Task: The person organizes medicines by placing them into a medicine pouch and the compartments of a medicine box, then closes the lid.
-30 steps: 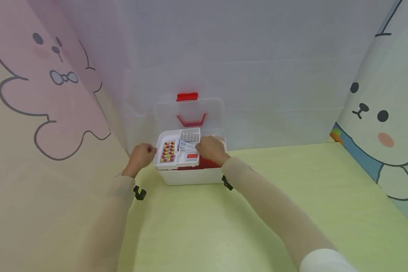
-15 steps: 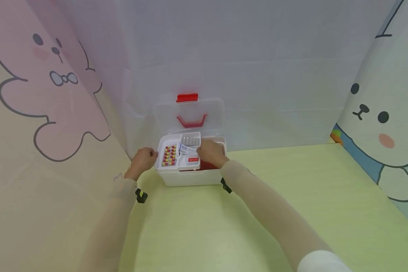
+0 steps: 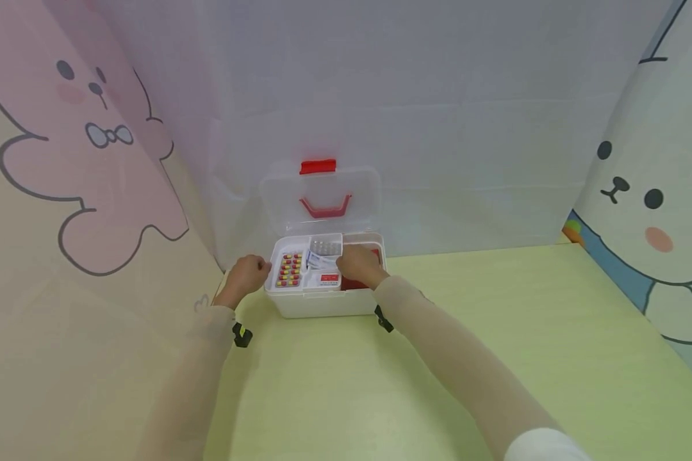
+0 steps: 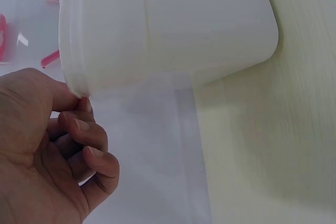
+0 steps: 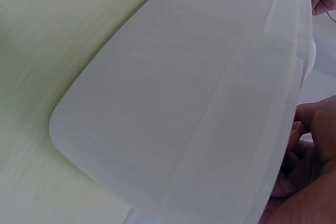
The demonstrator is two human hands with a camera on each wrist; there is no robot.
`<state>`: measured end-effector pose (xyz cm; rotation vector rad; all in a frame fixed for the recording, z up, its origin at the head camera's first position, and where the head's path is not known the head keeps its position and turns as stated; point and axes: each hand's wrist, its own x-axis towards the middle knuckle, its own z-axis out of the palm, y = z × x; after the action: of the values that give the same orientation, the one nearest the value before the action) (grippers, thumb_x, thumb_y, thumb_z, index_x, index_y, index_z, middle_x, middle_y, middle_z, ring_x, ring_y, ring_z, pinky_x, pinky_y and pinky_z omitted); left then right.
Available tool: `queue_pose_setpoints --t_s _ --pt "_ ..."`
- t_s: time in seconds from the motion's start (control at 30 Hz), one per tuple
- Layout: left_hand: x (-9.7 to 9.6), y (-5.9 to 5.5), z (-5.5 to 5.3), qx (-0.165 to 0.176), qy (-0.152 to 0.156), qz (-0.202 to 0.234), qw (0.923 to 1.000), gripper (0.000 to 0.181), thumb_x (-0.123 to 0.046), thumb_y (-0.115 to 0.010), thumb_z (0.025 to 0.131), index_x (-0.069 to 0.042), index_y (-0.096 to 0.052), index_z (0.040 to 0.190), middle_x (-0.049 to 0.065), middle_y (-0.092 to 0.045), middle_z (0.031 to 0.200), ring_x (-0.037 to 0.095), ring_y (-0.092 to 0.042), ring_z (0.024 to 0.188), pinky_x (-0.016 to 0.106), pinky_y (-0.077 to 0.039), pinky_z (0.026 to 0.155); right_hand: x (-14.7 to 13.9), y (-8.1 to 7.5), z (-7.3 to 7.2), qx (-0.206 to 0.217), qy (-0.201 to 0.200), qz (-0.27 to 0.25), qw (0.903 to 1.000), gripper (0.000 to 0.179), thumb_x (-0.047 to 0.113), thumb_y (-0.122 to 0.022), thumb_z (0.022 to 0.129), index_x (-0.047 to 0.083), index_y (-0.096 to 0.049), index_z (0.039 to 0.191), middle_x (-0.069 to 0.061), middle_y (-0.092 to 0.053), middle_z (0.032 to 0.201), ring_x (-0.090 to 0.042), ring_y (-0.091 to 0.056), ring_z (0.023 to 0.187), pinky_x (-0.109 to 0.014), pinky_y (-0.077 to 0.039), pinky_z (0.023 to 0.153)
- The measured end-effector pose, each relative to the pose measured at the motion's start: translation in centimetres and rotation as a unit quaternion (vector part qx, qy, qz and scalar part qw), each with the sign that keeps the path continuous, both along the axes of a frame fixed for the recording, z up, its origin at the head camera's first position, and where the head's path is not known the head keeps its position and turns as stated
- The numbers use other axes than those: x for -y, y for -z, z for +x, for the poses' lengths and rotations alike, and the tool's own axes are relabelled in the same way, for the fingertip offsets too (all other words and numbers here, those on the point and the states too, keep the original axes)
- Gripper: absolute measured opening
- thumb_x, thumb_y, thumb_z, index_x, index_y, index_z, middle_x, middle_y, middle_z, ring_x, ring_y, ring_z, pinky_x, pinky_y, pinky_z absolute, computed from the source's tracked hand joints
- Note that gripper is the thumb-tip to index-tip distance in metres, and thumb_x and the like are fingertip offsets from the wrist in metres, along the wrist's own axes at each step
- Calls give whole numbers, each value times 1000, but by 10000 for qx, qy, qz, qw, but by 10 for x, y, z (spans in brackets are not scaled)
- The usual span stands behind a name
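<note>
A white tray (image 3: 301,245) with compartments sits in the left part of a white medicine box (image 3: 323,306). It carries a blister pack of red and yellow capsules (image 3: 289,269), a silver blister pack (image 3: 325,248), a white and blue packet (image 3: 320,261) and a red and white packet (image 3: 330,278). My left hand (image 3: 245,280) pinches the tray's left edge at the box rim; the left wrist view shows thumb and index finger meeting there, the other fingers curled. My right hand (image 3: 361,264) reaches into the box and grips the tray's right edge; its fingertips are partly hidden behind the box wall.
The clear lid (image 3: 277,198) with its red handle (image 3: 325,211) and red latch (image 3: 318,167) stands raised against the back curtain. Red contents (image 3: 354,284) show in the box beside the tray. The box stands on a pale green table (image 3: 438,358), near its left edge.
Both hands have lowered the tray from above the box's rim down into it, shifting slightly to the right. The box and the raised lid have stayed in place.
</note>
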<state>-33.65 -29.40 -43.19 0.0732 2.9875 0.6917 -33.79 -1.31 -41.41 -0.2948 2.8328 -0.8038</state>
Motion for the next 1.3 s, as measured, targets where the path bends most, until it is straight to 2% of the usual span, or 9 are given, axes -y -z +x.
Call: queue_pose_setpoints --t_s 0.07,0.2,0.3,0.57,0.8,1.0,1.3 --pt "-1 0 1 -41 -2 -31 10000 33 -26 -48 100 0 -64 90 10 -59 76 20 -51 67 29 -40 55 -1 3 0 -26 -5 -84 10000 40 20 -52 99 12 -49 138 -5 -63 109 -21 -61 86 -34 -54 75" --pt "-2 -1 2 -46 -11 -108 9999 32 -26 -47 100 -2 -62 87 8 -56 74 19 -49 65 29 -38 54 -1 5 0 -54 -51 -70 9999 39 20 -49 100 12 -49 138 -6 -63 99 -21 -60 79 -30 -49 64" --pt "-2 0 1 29 -41 -110 9999 33 -27 -46 100 -2 -62 87 8 -56 75 20 -50 66 29 -38 55 -1 5 0 -9 -69 -38 10000 38 20 -48 100 11 -52 136 -6 -63 95 -21 -60 77 -30 -47 62" --pt "-1 6 4 195 -250 179 9993 33 -31 -47 100 -4 -61 88 8 -57 77 20 -50 69 29 -39 56 0 10 1 103 -37 114 9999 35 23 -50 100 9 -56 131 -6 -65 103 -21 -60 84 -32 -52 74" --pt "-7 11 9 67 -329 104 9994 32 -32 -43 104 -6 -56 89 8 -55 79 21 -50 70 30 -38 57 1 11 4 65 149 -80 9998 33 21 -49 100 15 -56 132 -3 -65 106 -21 -60 85 -37 -55 81" --pt "-13 17 12 -85 -304 -26 9995 31 -31 -38 106 -7 -52 91 7 -51 77 20 -48 69 30 -35 58 0 14 7 -29 234 -92 9997 31 21 -43 101 16 -58 128 -3 -67 103 -21 -61 82 -38 -55 79" --pt "-13 22 19 -403 -341 -73 9986 31 -30 -35 106 -6 -52 94 6 -49 75 20 -46 67 31 -33 56 -1 14 11 75 230 -672 9974 37 26 -43 103 18 -48 139 -2 -64 115 -21 -61 90 -41 -55 86"
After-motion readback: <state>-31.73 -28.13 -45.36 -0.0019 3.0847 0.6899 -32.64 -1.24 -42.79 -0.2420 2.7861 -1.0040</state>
